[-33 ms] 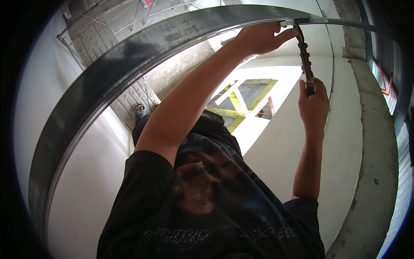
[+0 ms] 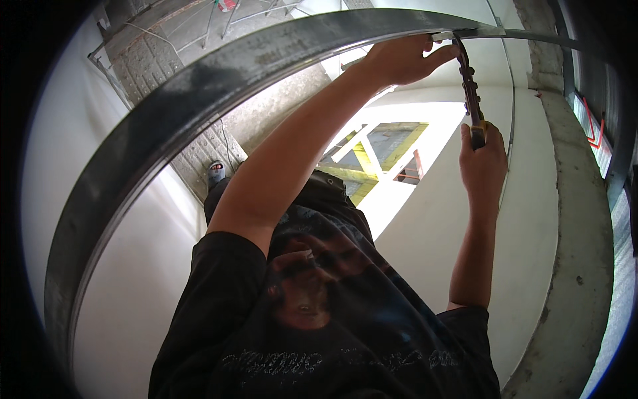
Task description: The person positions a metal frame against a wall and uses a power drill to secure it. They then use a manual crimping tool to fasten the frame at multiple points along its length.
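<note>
A long dark-grey metal track [image 2: 219, 63] arches across the upper part of the head view, bent by the lens. My left hand [image 2: 409, 60] reaches up to its underside with fingers closed at its edge; the thumb lies against the head of a hand tool. That tool is a slim, dark plier-like one [image 2: 469, 83], seen edge-on with several rivets along its side. Its jaws meet the track near a short pale metal strip [image 2: 444, 35]; the exact bite is hidden. Lower down, my right hand [image 2: 484, 159] is wrapped round the tool's handle end.
Far below, a sandalled foot [image 2: 216, 173] rests on a perforated metal plank [image 2: 199, 156], with a thin cable [image 2: 226, 143] beside it. A bright opening with yellow-edged framing [image 2: 372, 153] lies under my arms. White wall surfaces surround it. A rough concrete beam [image 2: 578, 266] runs along the right.
My right forearm has shifted very slightly. Both hands, the tool and the track otherwise stay in place.
</note>
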The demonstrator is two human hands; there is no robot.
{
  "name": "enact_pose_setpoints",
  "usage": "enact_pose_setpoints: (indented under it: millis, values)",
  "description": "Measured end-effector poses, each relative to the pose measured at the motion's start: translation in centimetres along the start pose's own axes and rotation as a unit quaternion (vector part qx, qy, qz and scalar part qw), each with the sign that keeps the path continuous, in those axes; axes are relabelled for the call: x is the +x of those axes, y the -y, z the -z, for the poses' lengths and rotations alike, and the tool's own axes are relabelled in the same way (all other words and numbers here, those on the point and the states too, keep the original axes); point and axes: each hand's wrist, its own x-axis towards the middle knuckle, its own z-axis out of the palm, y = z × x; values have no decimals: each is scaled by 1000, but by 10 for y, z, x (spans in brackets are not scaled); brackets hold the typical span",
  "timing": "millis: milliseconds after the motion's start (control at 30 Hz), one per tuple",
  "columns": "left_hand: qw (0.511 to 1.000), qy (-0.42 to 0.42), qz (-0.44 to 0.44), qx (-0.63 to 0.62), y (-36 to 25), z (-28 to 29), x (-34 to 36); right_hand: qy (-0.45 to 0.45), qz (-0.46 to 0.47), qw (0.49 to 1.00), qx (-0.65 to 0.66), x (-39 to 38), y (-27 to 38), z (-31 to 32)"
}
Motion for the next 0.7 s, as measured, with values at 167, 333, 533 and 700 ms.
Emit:
enact_pose_setpoints:
  millis: [167, 333, 533, 700]
  values:
    - [997, -65, -41, -25, 1, -5, -7, 4, -4, 1000, 18, 7, -7, -10]
    - [999, 0, 28, -41, 2, -9, -9, 12, 33, 997, 73, 24, -31, -26]
    - [999, -46, 0, -23, 11, -19, -3, 19, 66, 987, 148, 40, -42, -41]
    - [997, -81, -3, -15, -11, -3, -14, 55, 13, 987, 154, 28, -36, -36]
